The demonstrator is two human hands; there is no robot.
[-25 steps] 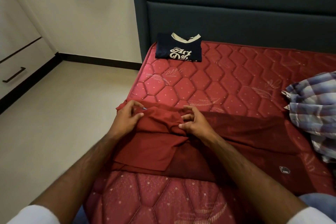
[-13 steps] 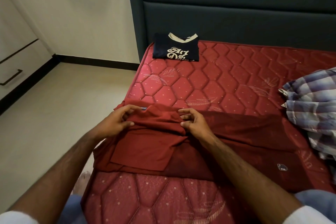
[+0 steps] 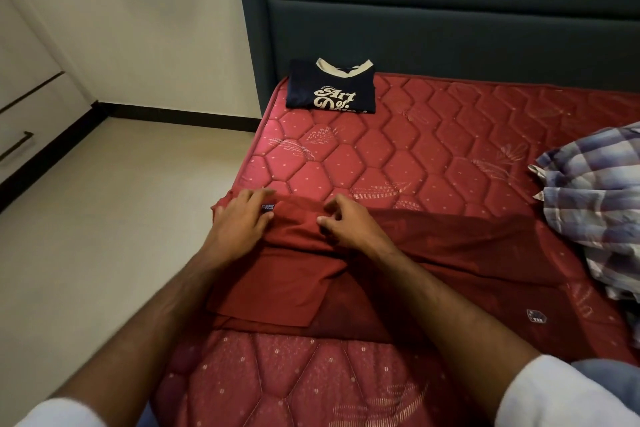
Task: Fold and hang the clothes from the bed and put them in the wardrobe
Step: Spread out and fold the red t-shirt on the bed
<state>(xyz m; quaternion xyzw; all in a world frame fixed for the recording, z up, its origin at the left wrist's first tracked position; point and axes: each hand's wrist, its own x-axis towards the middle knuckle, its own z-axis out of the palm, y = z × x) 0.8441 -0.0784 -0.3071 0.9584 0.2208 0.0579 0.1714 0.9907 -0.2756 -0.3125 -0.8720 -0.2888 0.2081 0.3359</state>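
A dark red shirt (image 3: 277,288) lies spread across the near part of the red quilted mattress (image 3: 381,156), with one part folded over toward me. My left hand (image 3: 239,222) lies flat on its collar end beside a small blue label, fingers fairly straight. My right hand (image 3: 349,225) rests on the bunched fold just to the right, with its fingers loosely bent and the thumb on the cloth. A folded navy T-shirt (image 3: 332,90) with cream lettering sits at the mattress's far left corner. A crumpled blue plaid shirt (image 3: 595,198) lies at the right edge.
A dark padded headboard (image 3: 450,28) stands behind the mattress. White wardrobe drawers with a dark handle (image 3: 20,121) are at the far left. Pale floor (image 3: 104,218) runs between the wardrobe and the bed's left edge.
Both hands let go of the pinched collar fold. The left hand now lies flat on it and the right hand's fingers have loosened. The shirt has barely shifted.
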